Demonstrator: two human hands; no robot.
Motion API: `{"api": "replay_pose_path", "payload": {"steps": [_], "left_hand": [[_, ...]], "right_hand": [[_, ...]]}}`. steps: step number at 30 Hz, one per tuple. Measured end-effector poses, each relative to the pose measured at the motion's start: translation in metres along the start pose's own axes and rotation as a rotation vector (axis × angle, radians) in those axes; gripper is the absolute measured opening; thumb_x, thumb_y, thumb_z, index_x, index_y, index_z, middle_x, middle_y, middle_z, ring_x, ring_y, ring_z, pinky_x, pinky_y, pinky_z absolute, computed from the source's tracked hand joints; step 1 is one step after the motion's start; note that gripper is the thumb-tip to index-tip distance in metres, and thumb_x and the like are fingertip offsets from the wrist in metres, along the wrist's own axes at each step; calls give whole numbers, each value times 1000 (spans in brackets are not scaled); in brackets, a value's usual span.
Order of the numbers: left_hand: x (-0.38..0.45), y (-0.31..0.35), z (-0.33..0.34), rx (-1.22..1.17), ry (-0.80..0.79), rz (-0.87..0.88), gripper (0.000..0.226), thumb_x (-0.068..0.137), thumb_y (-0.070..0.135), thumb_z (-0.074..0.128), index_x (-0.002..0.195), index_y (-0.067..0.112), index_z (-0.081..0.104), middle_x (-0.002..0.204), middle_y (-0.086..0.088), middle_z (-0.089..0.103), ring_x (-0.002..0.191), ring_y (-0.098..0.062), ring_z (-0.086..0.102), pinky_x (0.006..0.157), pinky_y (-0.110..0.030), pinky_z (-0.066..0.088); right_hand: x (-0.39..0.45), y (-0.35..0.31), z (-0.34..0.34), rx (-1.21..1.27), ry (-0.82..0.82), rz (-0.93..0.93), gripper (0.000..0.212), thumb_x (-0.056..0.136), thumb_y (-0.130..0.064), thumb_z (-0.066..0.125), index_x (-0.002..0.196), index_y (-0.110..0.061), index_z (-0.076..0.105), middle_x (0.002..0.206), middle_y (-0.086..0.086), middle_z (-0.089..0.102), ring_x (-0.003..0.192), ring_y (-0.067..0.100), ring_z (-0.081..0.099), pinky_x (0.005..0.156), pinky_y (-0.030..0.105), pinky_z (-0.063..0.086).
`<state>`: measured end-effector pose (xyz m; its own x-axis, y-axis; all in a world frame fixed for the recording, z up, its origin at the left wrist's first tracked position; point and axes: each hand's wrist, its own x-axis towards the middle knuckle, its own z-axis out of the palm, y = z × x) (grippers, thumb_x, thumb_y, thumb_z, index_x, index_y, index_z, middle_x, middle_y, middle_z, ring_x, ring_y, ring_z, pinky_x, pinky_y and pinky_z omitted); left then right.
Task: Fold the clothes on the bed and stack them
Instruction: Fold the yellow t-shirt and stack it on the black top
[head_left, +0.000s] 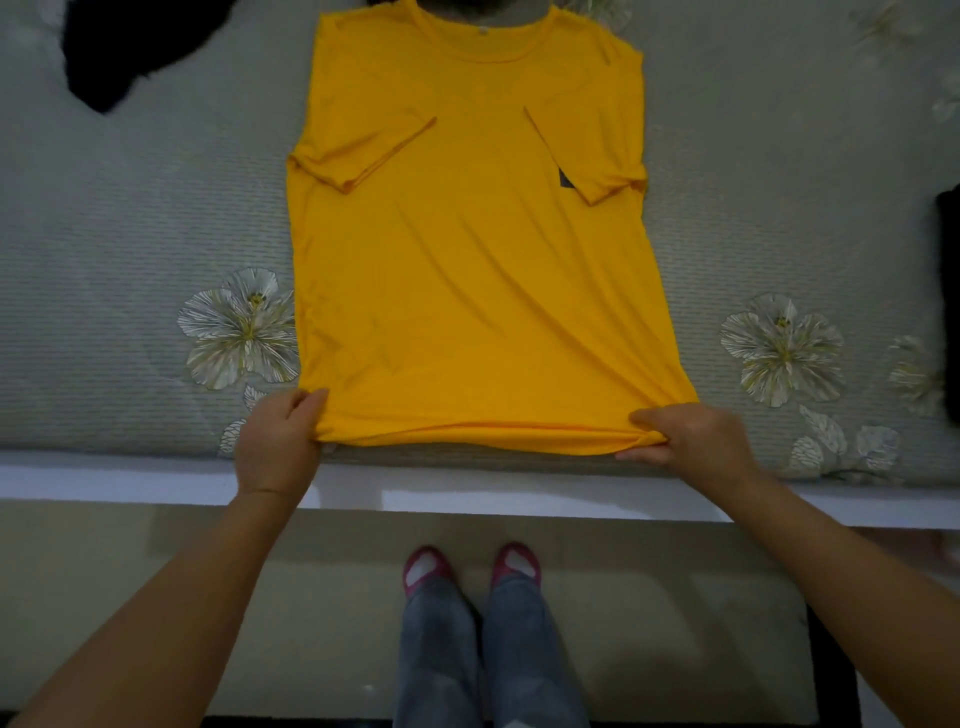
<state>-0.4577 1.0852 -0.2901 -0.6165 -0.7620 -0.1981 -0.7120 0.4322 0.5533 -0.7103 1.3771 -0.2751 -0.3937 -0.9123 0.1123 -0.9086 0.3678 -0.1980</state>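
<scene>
The frame edges cut off 2 black garments, one top left (111, 49), one right (948, 291).

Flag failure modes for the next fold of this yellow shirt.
1. Both sleeves are only loosely folded in; lifting the hem may let them flop out.
2. The hands pinch only the corners, so the middle could sag and crease.
3. The hem lies at the bed edge; slack could slide off.
</scene>
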Motion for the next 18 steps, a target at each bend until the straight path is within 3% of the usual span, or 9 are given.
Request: {"api": "replay_pose_path", "payload": {"steps": [2,5,7,8,10,11,13,16,18], "left_hand": [[0,-1,-14,82,-46,115,24,81,-1,55,102,-11,63,88,-30,61,81,-40,58,67,-40,44],[-13,-4,-31,338,-87,465,31,66,-16,51,93,-18,64,85,-36,64,69,-51,63,50,-55,49],[-19,-7,-42,480,-128,645,33,63,-13,46,89,-15,66,85,-33,65,66,-48,65,46,-53,49],[-26,-9,-46,526,-229,635,39,62,-16,48,97,-13,66,92,-31,66,72,-45,66,52,-49,52],[-39,-18,-56,603,-457,515,51,80,-13,47,128,3,50,127,-19,55,108,-33,59,81,-36,49],[-45,-26,-60,647,-585,407,51,90,-3,43,138,13,38,139,-11,44,121,-25,49,91,-29,40],[-52,-31,-71,648,-730,316,50,96,14,42,142,22,27,143,-3,39,127,-18,42,94,-24,31],[-45,-20,-92,570,-728,354,63,85,43,58,139,21,33,128,-5,55,111,-20,53,79,-24,36],[-28,-8,-103,469,-660,319,69,78,56,60,133,20,40,115,-9,60,96,-23,58,68,-25,35]], "right_hand": [[-3,-3,0,6,-2,-24,49,58,-55,58,59,-8,71,49,7,64,42,17,62,39,19,46],[-2,-14,-6,16,-51,-3,66,78,-63,34,61,-12,72,53,6,65,47,16,63,41,18,44],[-3,-21,-10,-12,-353,128,55,84,-57,42,83,-13,74,79,9,71,75,21,66,60,26,48],[-6,-23,-10,-16,-552,196,48,83,-55,47,89,-15,72,89,9,70,84,21,63,67,29,44],[-13,-31,-11,46,-795,275,42,83,-54,51,78,-15,68,89,10,66,86,22,59,63,28,34],[-16,-36,-13,75,-808,289,42,83,-53,53,71,-15,65,86,12,65,85,23,59,62,26,31],[-16,-43,-22,112,-730,353,44,83,-48,56,61,-10,59,81,17,64,82,27,59,63,29,30],[7,-42,-38,131,-546,484,45,84,-40,59,56,-4,53,70,23,59,73,33,56,63,35,31],[34,-35,-46,101,-468,527,50,85,-40,56,51,-6,44,54,13,46,59,27,46,58,34,30]]}}
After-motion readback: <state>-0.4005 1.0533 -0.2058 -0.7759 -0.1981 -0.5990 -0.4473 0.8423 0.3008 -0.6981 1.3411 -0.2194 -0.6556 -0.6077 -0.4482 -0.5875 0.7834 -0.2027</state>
